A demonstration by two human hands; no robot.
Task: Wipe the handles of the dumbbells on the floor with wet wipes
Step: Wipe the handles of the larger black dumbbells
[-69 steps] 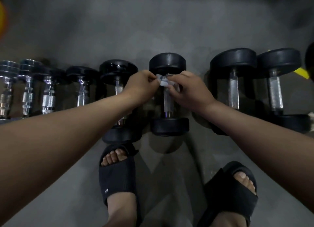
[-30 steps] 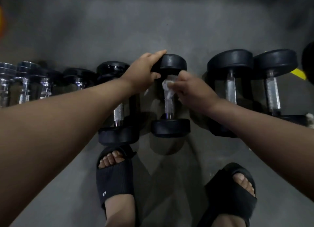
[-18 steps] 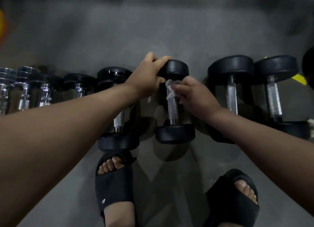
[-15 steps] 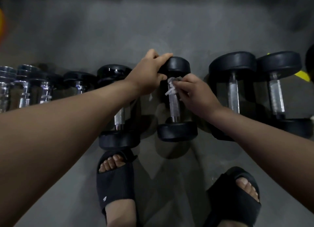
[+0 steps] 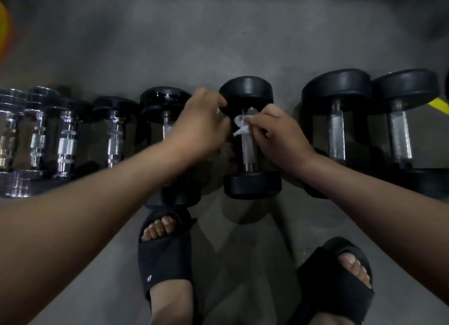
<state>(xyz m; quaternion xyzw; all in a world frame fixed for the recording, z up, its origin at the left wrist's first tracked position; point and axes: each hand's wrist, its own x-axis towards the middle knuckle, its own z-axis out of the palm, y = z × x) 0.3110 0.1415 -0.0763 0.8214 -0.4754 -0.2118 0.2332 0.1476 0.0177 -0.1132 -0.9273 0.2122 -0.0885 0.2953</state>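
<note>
1. A black dumbbell with round rubber heads (image 5: 251,183) lies on the grey concrete floor (image 5: 218,45), just right of the view's centre. Its knurled steel handle (image 5: 248,152) runs from 12 to 6 o'clock.
2. A crumpled white wet wipe (image 5: 241,126) sits against the 12 o'clock end of that handle, just below the far head.
3. The right hand (image 5: 279,135) reaches in from 3 o'clock of the dumbbell and pinches the wet wipe between thumb and fingertips, holding it on the handle.
4. The left hand (image 5: 199,127) is at 9 o'clock of the dumbbell, blurred, its fingers curled with the tips at the far head's edge. Whether it grips the head I cannot tell.
5. At 3 o'clock, two larger black dumbbells (image 5: 337,130) lie side by side. At 9 o'clock, a row of smaller ones runs out to chrome dumbbells (image 5: 65,144) near the edge.
6. At 6 o'clock, two feet in black slide sandals (image 5: 165,259) stand on the floor.
</note>
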